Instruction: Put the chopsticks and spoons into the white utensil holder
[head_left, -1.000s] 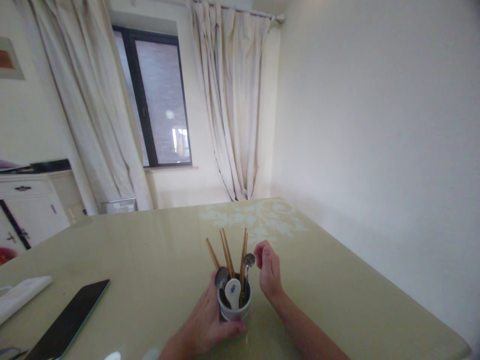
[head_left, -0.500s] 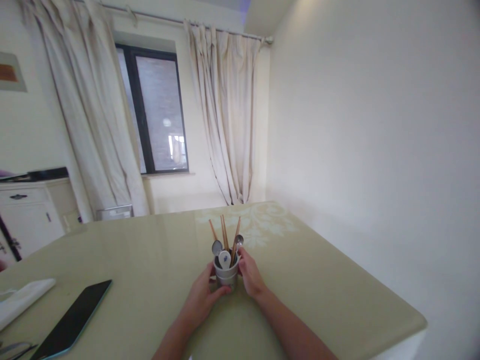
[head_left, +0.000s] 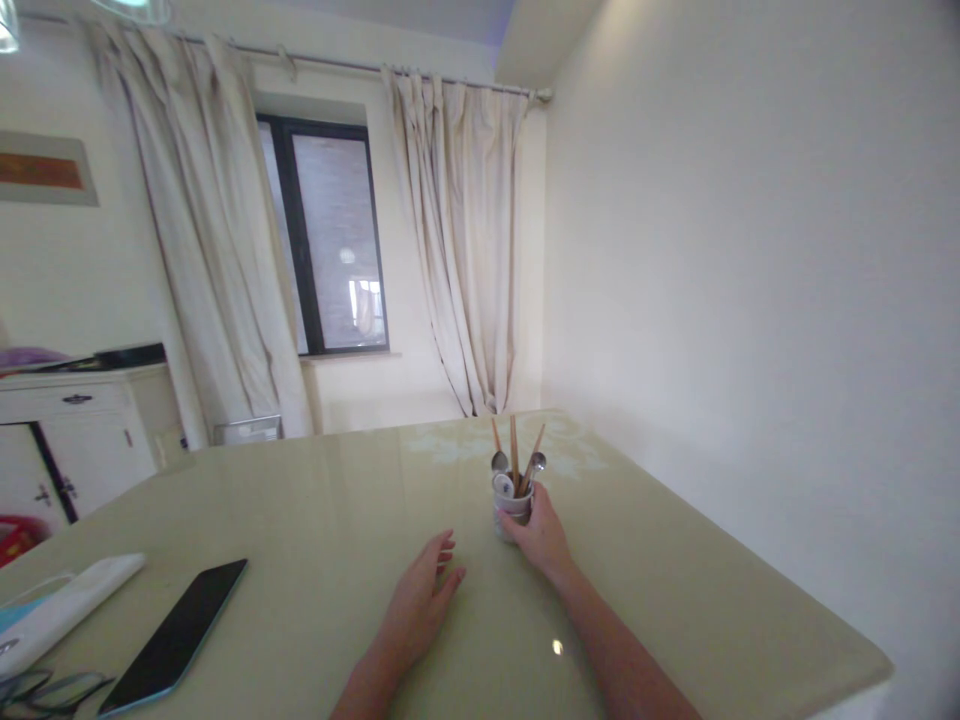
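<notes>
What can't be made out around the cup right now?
Head view only.
- cup: its near right side is covered by the right hand.
- spoons and chopsticks in it: too small to count.
- glasses: cut off by the bottom edge.
- left hand: flat on the table, underside hidden.

Cup [head_left: 514, 510] at frame centre on the table [head_left: 315, 500], utensils [head_left: 514, 458] standing in it, right hand [head_left: 541, 535] touching it, left hand [head_left: 420, 600] lower left, phone [head_left: 176, 635] far left.

Right hand [head_left: 541, 538] around utensil cup [head_left: 513, 510], left hand [head_left: 420, 600] flat on table [head_left: 315, 520].
</notes>
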